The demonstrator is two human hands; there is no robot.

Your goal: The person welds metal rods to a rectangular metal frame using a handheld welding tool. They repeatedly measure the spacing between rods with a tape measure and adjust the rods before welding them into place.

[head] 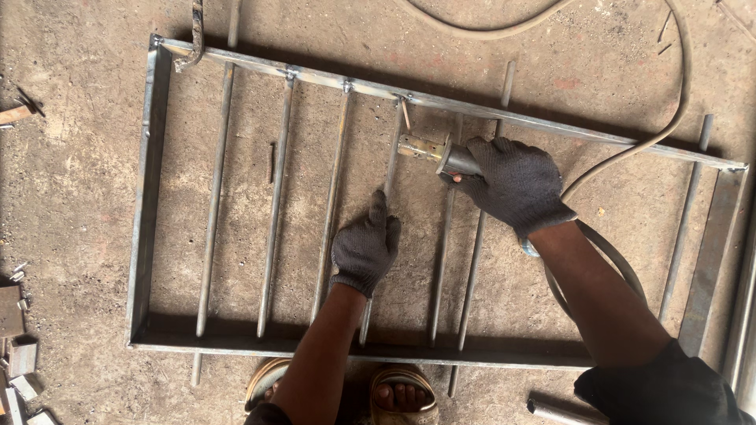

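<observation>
Now right hand [516,185] has its grip closed around welding holder [441,153]; left hand [365,249] presses rod [389,177].

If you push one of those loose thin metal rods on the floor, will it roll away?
Probably a little: the loose rod looks round, so it may roll until it meets a neighbouring bar. It seems stiff, not bendy. The floor looks rough, which would likely slow it.

Gaps: open floor strips between bars [276,205] inside frame [146,197], left end widest.
Blocked: cable [630,153] crossing frame's right end.
Outside frame: scrap pieces [20,358] beyond left edge.
</observation>
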